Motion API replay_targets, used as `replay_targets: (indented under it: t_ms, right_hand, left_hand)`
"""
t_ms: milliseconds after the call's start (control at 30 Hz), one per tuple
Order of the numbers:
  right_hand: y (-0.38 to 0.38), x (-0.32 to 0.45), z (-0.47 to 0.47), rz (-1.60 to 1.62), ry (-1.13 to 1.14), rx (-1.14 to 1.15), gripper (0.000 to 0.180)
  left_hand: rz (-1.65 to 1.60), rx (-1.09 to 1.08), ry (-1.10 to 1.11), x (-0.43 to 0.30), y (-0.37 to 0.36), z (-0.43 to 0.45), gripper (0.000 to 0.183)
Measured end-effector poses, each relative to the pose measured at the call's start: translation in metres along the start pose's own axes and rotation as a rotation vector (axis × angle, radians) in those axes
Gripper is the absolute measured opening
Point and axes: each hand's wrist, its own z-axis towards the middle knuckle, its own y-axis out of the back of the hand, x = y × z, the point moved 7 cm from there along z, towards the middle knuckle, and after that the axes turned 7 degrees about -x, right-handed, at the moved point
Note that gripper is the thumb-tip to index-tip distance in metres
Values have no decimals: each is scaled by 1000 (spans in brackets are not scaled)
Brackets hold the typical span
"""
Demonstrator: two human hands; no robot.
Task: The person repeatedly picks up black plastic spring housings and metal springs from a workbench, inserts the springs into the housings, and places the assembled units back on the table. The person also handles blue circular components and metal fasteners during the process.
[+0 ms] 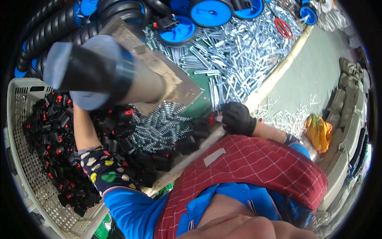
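My left forearm, in a dotted sleeve cover point(109, 168), reaches up at the left. The hand itself is hidden behind a blurred, thick black and pale-blue cylindrical piece point(92, 68), so what it holds does not show. That piece stands over a beige post point(146, 85) on a worn board point(186, 85). My right hand point(237, 118), in a black fingerless glove, is curled at the work surface's near edge. Its fingertips are beside a red tab point(212, 119) on a black plastic part point(200, 128) and the lower ends of several metal pins point(213, 92); its grip is unclear.
Metal springs point(161, 127) lie heaped before me. A white perforated basket point(32, 182) holds many black-and-red plastic parts point(56, 131). Behind are blue wheels point(212, 13), loose pins point(244, 56) and red-handled scissors point(283, 28). White strips point(286, 118) and an orange cloth point(318, 133) lie right.
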Motion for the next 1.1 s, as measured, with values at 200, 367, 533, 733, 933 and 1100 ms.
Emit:
replay_targets:
  t_ms: [200,367,533,733,933,1100]
  right_hand:
    - [0,-3,7,55,-16,26,30]
    - [9,0,6,126,32,-90,24]
    - [-7,-8,8,80,357,204,19]
    - [-18,-44,27,67,721,270,20]
    - [-45,-88,63,-8,697,372,22]
    - [-52,-123,94,-144,537,370,24]
  left_hand:
    - [550,123,-326,-14,68,-54,28]
    - [-314,-106,118,-96,208,-144,13]
    - [-596,-158,479,-182,286,-294,10]
    - [-707,101,1096,-219,257,-555,15]
    - [-411,817,1307,-269,172,-807,24]
    - [-295,1060,1283,-314,136,-887,30]
